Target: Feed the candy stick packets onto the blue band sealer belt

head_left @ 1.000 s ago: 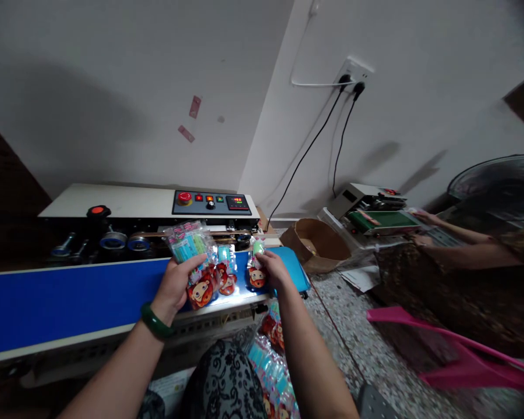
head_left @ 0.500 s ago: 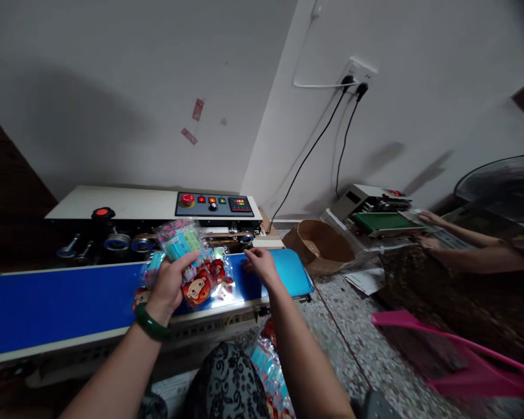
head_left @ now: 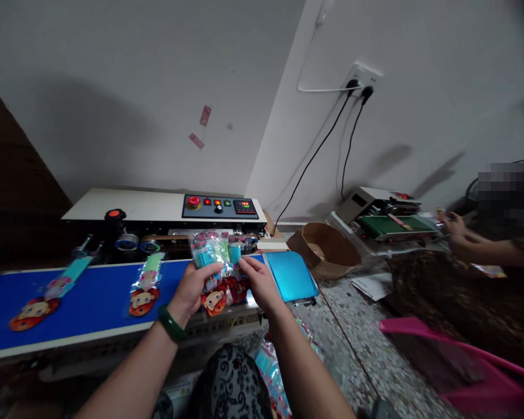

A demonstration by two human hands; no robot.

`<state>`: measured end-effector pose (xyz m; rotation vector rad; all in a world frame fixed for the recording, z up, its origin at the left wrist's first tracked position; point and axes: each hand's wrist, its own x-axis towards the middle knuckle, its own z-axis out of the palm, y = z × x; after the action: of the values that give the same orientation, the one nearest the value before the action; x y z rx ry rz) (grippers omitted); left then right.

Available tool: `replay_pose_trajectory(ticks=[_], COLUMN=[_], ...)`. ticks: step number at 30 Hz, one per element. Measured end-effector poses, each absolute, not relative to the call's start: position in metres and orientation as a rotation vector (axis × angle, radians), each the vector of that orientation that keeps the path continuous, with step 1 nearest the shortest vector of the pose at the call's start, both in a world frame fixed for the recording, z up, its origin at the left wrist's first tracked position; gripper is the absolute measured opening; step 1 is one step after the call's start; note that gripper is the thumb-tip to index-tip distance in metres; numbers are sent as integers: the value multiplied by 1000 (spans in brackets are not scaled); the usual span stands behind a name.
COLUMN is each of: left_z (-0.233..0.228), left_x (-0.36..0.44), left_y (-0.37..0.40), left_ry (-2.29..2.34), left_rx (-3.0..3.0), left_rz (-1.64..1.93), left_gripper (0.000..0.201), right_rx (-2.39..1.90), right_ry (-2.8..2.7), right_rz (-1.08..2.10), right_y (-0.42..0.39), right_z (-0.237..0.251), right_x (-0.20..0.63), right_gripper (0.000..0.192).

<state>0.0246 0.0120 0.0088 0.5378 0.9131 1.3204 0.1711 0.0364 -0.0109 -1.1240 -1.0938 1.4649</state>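
Note:
My left hand (head_left: 194,289) grips a fanned bunch of clear packets (head_left: 213,254) with teal and green sticks and red cartoon faces, held over the right part of the blue conveyor belt (head_left: 96,294). My right hand (head_left: 258,280) pinches the rightmost packet of that bunch. Two single packets lie flat on the belt, one (head_left: 143,285) just left of my left hand and one (head_left: 48,295) further left. The sealing machine (head_left: 157,210) with its control panel (head_left: 220,206) stands behind the belt.
A brown cardboard box (head_left: 325,248) sits on the speckled floor to the right. Another person's hands (head_left: 456,233) work at a second sealer with a green belt (head_left: 393,224). A pink plastic chair (head_left: 463,361) is at lower right. More packets (head_left: 273,372) lie by my lap.
My right hand came back from the belt to the bunch in my left hand. The packets laid on the belt have travelled left. The camera view shifted slightly left.

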Motion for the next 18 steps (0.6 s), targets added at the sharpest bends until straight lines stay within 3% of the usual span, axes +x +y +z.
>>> replay_pose_trajectory(ticks=[7, 13, 18], left_z=[9, 12, 12], left_x=[19, 14, 16], left_y=[13, 15, 15], left_ry=[982, 970, 942], left_rx=[450, 428, 437], left_rz=[1310, 1318, 1338], left_gripper=[26, 28, 26], right_rx=[-1177, -1463, -1489], right_ry=[-787, -902, -969], right_rz=[1382, 1488, 1512], right_y=[48, 72, 92], right_z=[-17, -23, -25], right_x=[216, 246, 235], right_gripper=[29, 16, 19])
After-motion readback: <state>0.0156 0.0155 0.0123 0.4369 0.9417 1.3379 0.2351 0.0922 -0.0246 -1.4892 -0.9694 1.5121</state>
